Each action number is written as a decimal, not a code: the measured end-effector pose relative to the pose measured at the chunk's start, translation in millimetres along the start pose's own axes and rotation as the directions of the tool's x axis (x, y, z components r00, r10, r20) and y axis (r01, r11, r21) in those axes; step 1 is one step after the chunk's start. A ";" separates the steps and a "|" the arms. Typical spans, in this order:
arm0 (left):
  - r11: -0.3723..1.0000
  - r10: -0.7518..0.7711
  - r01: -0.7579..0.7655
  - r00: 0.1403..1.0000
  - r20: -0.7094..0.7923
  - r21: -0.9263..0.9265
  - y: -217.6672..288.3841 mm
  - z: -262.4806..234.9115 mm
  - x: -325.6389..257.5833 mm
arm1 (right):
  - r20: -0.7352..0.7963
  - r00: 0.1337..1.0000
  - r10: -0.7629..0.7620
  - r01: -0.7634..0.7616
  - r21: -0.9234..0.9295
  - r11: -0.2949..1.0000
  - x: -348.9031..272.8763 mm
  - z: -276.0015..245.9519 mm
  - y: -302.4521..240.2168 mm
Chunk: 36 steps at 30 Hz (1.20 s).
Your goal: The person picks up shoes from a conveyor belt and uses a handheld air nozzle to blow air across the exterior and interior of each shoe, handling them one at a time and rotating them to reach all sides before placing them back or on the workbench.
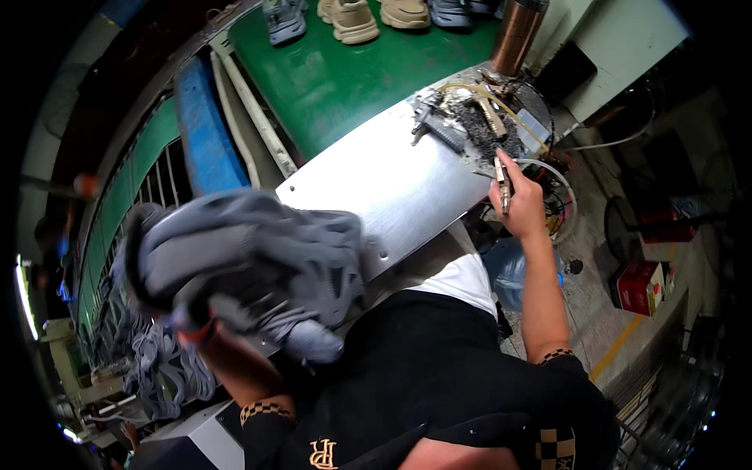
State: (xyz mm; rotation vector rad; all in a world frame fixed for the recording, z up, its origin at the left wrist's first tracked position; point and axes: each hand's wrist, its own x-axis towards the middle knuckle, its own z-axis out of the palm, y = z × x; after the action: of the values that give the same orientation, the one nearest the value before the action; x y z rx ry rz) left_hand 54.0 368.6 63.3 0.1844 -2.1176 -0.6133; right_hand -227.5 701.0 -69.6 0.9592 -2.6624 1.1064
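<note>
A bulky grey sneaker [258, 243] is held up at the left, over the near end of the metal-topped bench [376, 188]. It is smeared by motion, and I cannot tell whether a second shoe is with it. My left hand [196, 319] grips it from below, its fingers mostly hidden. At the bench's right end, my right hand [521, 200] is closed round a slim metal tool [503, 184] like a small air gun. A pale hose [570, 184] curves away beside this hand. Just beyond lie a grey glue-gun-shaped tool [439, 129] and a worn brush [492, 117] on dark, crusted residue.
Grey and tan sneakers [350, 19] line the far side of the green tabletop [345, 78]. A copper-coloured cylinder [517, 39] stands at its right corner. More grey shoes [164, 368] hang at the lower left. A red can [636, 286] and a bluish plastic jug [509, 270] are on the floor.
</note>
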 end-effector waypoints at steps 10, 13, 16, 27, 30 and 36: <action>0.924 0.105 -0.062 0.990 0.094 -0.377 -1.5 26.3 46.6 | 0.199 0.927 -0.317 0.061 0.755 0.653 -23.6 -5.1 -106.0; 0.943 0.068 0.003 0.977 0.204 -0.332 -0.9 17.7 54.6 | 0.152 0.897 -0.414 0.099 0.845 0.525 -4.6 -14.0 -142.4; 0.869 -0.001 0.082 0.987 0.163 -0.488 1.8 27.3 58.1 | 0.168 0.888 -0.428 0.064 0.877 0.477 13.1 -25.1 -174.1; 0.782 -0.243 0.367 0.924 0.295 -0.504 -12.2 29.1 70.5 | 0.027 0.796 -0.605 0.238 0.904 0.354 77.0 21.5 -240.6; 0.862 -0.198 0.289 0.948 0.248 -0.417 -32.1 29.0 72.5 | 0.083 0.832 -0.549 0.114 0.942 0.315 69.8 38.0 -222.6; 0.882 -0.134 0.203 0.973 0.187 -0.425 -62.4 28.9 69.3 | 0.073 0.867 -0.492 0.068 0.962 0.264 41.0 73.2 -180.2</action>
State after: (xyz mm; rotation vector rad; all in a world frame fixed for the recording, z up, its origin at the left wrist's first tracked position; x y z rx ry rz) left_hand -15.9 300.7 69.5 0.0675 -2.0563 -1.2313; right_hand -143.8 534.3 -1.2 1.8589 -1.5597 2.6864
